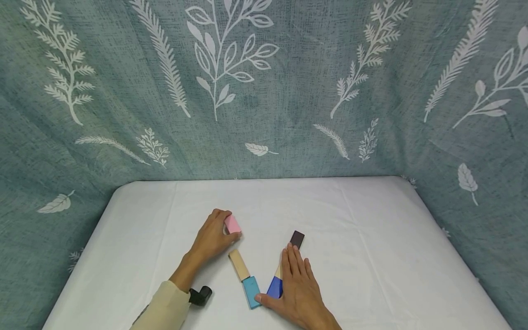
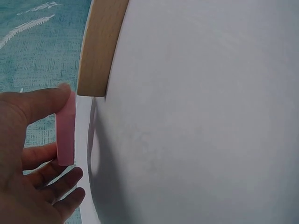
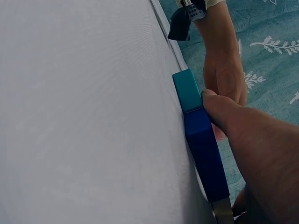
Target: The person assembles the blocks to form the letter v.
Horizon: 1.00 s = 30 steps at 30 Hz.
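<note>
My left hand (image 1: 212, 238) pinches a small pink block (image 1: 233, 224) between thumb and fingers, beyond the upper end of a natural wood block (image 1: 239, 265). That wood block meets a teal block (image 1: 251, 292) end to end in a slanted row. On the right, a blue block (image 1: 275, 288), a mostly covered wood piece (image 1: 278, 271) and a dark brown block (image 1: 297, 239) form a second slanted row. My right hand (image 1: 298, 288) lies over this row with straight fingers, fingertips at the dark block, thumb tip by the teal block. In the right wrist view, the teal and blue blocks meet at their ends.
A white cloth covers the table (image 1: 371, 275) under the blocks. Behind it and at its sides hangs a green curtain (image 1: 288, 137) with white leaf prints. A black device (image 1: 200, 296) sits at my left wrist, beside the sleeve (image 1: 167, 307).
</note>
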Each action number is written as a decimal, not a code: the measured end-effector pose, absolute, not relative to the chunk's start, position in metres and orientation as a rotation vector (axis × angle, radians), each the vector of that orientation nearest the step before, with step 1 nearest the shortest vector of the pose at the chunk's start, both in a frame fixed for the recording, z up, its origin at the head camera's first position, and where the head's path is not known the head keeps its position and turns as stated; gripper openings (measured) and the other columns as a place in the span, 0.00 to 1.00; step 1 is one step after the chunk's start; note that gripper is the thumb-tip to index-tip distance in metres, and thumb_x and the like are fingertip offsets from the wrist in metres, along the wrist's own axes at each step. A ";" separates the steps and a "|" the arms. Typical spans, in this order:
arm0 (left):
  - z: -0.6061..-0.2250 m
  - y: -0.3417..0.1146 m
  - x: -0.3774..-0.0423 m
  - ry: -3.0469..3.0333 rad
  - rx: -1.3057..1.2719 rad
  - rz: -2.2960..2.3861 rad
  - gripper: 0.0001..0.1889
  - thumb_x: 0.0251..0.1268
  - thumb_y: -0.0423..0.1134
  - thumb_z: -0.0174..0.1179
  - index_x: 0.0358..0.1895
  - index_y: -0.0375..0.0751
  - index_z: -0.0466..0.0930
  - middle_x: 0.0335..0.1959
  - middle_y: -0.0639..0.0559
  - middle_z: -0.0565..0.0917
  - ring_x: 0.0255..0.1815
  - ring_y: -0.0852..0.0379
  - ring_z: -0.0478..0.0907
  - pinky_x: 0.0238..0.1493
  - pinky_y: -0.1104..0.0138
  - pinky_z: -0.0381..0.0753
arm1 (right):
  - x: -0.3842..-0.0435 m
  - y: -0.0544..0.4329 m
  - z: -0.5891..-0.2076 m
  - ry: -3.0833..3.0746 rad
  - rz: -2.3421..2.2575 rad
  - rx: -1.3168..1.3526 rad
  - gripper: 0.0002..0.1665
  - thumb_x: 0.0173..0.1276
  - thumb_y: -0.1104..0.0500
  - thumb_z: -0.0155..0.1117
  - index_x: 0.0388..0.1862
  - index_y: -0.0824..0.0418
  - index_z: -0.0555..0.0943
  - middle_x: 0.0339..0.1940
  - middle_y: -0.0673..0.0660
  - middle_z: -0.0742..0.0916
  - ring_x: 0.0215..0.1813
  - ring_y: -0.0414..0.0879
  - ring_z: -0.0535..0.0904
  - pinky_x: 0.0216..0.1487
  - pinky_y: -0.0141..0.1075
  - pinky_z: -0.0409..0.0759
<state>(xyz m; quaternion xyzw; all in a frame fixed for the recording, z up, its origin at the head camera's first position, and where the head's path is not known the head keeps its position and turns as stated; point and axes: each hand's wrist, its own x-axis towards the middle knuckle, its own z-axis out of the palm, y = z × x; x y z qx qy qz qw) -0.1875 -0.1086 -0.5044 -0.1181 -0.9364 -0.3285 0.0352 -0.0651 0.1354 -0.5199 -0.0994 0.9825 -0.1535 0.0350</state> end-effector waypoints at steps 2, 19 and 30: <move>-0.504 -0.110 -0.187 -2.880 -0.362 -1.007 0.34 0.56 0.43 0.75 0.64 0.31 0.75 0.57 0.41 0.77 0.59 0.45 0.75 0.62 0.51 0.75 | -0.065 0.135 -0.520 3.021 -0.475 -0.308 0.80 0.50 0.11 0.51 0.82 0.68 0.50 0.84 0.64 0.49 0.83 0.57 0.41 0.78 0.57 0.46; -0.508 -0.121 -0.181 -2.887 -0.354 -1.001 0.34 0.56 0.42 0.76 0.63 0.30 0.75 0.56 0.40 0.77 0.59 0.44 0.75 0.61 0.50 0.75 | -0.065 0.135 -0.519 3.032 -0.483 -0.315 0.79 0.50 0.12 0.53 0.81 0.69 0.51 0.83 0.65 0.50 0.83 0.58 0.43 0.78 0.58 0.47; -0.506 -0.123 -0.172 -2.892 -0.359 -1.035 0.35 0.55 0.44 0.76 0.64 0.30 0.75 0.57 0.41 0.77 0.59 0.44 0.75 0.62 0.50 0.75 | -0.064 0.135 -0.520 3.022 -0.471 -0.308 0.79 0.50 0.11 0.52 0.82 0.68 0.50 0.83 0.65 0.50 0.83 0.58 0.42 0.78 0.57 0.46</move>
